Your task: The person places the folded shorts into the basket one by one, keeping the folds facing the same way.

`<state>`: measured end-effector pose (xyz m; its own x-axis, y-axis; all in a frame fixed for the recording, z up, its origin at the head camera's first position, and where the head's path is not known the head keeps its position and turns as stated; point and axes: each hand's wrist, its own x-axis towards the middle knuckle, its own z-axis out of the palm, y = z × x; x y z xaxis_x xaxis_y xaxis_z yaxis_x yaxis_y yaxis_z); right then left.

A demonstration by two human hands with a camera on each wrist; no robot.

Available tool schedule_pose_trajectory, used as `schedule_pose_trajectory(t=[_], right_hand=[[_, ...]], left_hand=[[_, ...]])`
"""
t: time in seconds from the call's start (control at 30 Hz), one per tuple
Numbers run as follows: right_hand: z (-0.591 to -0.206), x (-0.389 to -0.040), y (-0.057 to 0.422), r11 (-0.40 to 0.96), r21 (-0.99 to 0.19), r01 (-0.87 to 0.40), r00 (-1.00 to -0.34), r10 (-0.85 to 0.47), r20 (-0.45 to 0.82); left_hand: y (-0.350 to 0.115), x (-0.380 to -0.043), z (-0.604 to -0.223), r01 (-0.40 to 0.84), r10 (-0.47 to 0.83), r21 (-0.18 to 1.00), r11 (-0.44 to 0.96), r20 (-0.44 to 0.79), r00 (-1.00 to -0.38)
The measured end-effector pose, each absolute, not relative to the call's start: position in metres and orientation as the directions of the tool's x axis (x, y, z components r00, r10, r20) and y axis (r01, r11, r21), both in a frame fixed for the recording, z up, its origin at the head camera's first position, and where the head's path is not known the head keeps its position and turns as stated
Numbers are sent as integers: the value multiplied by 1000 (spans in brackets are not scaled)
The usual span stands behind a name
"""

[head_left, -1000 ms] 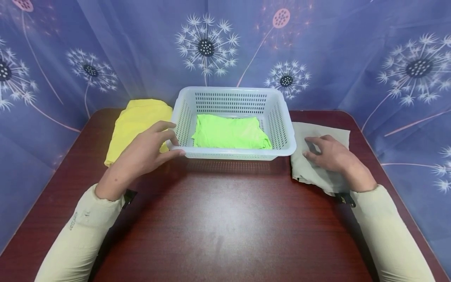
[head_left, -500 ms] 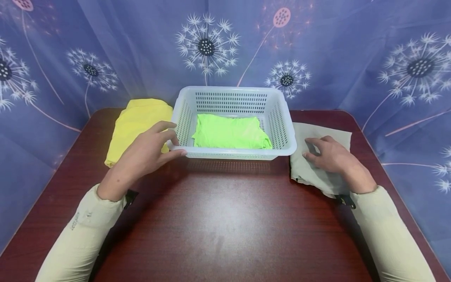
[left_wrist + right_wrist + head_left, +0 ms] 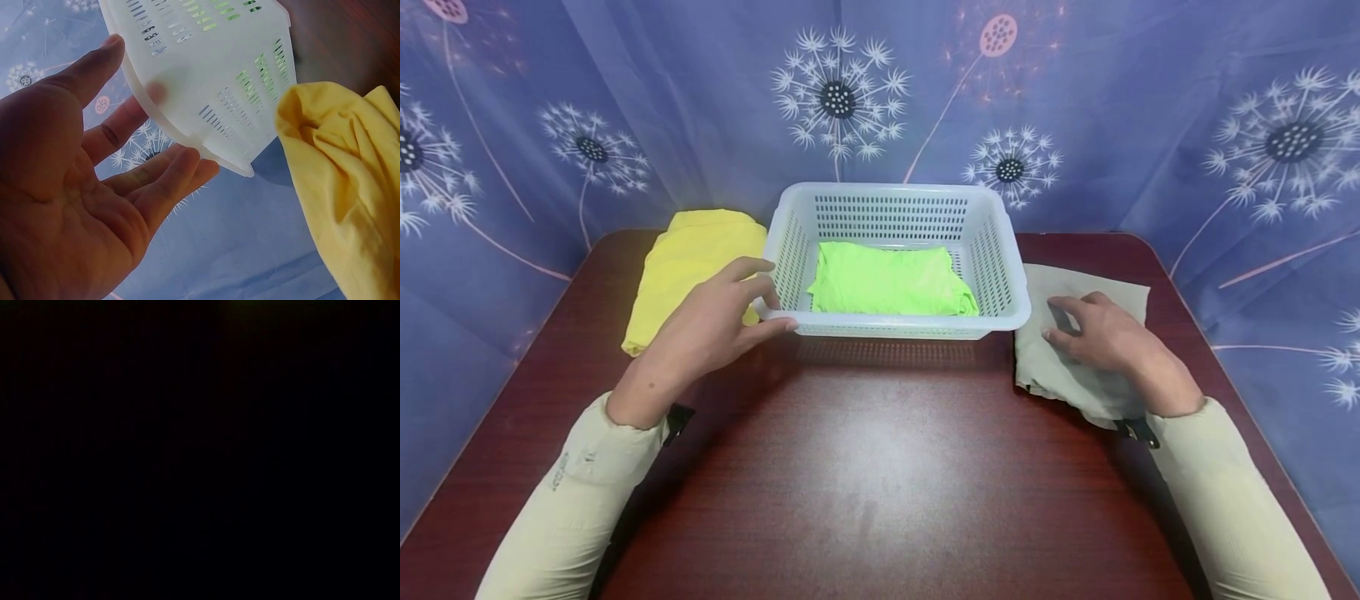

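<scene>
My left hand (image 3: 718,312) is at the left front corner of a white perforated plastic basket (image 3: 891,321), thumb and relaxed fingers touching its rim. In the left wrist view, a fingertip shows dimly through the wall of the basket (image 3: 206,69). Inside the basket lies a folded bright green cloth (image 3: 891,279). My right hand (image 3: 1105,329) rests over a folded grey cloth (image 3: 1045,367) at the right of the basket, fingers loosely bent. The right wrist view is almost fully black.
A folded yellow cloth (image 3: 692,250) lies behind my left forearm, left of the basket. Everything stands on a dark red wooden table (image 3: 880,467). A blue curtain (image 3: 700,92) with dandelion prints hangs close behind and at both sides.
The grey cloth has slid slightly toward me under my right hand. Both hands, the basket and the other cloths have stayed practically in place.
</scene>
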<state>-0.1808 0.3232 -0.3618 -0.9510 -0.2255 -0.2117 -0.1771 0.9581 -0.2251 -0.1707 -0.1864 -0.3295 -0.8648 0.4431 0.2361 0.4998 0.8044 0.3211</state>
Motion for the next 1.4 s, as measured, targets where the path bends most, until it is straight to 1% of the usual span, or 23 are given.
schedule_pose_trajectory(t=[0.33,0.63,0.83,1.2,1.4], right_hand=[[-359,-176,323,951,-223,-214,-938,-264,-225],[-357,-171,327,934,-255,-252,-919,-314,-239],[-359,-167,332,924,-290,-248,-929,-312,-200],[-366,-161,337,926,-266,-267,-938,-313,-150],[-368,-157,335,921,-273,-278,-942,-317,-109]], left_hand=[[-188,-173,-330,511,453,321,798,241,-858],[-187,-172,-328,499,443,335,799,233,-866],[-187,-172,-328,499,443,341,797,231,-866],[-187,-173,-328,494,445,334,803,216,-869],[-187,-172,-328,489,438,333,806,219,-872]])
